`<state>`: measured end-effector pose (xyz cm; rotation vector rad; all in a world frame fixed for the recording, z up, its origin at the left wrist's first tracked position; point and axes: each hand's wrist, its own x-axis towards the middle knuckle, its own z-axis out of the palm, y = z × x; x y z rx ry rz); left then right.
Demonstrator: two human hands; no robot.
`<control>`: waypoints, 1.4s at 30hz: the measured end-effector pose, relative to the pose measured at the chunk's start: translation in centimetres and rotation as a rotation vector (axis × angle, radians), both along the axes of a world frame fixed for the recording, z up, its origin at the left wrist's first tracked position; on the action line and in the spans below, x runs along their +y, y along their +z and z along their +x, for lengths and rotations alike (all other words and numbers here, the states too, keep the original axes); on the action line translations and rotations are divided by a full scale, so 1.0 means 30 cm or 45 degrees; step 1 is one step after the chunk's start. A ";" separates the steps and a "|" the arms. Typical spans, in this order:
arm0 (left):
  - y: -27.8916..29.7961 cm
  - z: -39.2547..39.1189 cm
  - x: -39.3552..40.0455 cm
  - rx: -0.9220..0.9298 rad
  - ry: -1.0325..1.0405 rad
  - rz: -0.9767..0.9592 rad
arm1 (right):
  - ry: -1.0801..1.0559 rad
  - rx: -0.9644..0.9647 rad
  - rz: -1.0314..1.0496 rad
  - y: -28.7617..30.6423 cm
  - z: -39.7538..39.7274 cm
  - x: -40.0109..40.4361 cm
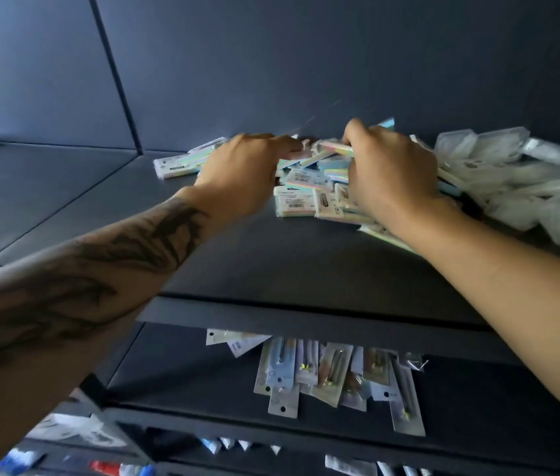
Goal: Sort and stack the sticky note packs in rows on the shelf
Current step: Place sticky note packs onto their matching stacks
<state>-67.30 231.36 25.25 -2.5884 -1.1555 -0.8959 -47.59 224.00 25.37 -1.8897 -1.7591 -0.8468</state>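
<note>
Dark shelf (271, 262), sticky note packs (301, 187) heaped between and under both hands. Right hand (392, 166) grips a pack at the heap top; left hand (244, 166) pinches another. Suggest lifting singles, squaring edges, building rows left of left hand.

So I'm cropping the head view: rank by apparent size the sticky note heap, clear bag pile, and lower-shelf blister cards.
1. Sticky note heap, partly hidden by hands.
2. Clear bag pile, cut off at the edge; these two look alike.
3. Blister cards.
</note>
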 end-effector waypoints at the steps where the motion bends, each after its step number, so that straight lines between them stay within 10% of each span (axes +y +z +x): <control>1: -0.001 -0.039 -0.029 -0.001 0.002 0.005 | 0.032 0.002 0.000 -0.005 -0.028 -0.018; 23: -0.180 -1.471 -0.748 0.120 0.263 -0.050 | 0.877 -0.040 -0.197 -0.137 -1.308 -0.438; 42: -0.152 -2.564 -0.661 -0.026 1.087 -0.104 | 1.573 0.053 -0.250 -0.105 -2.590 0.068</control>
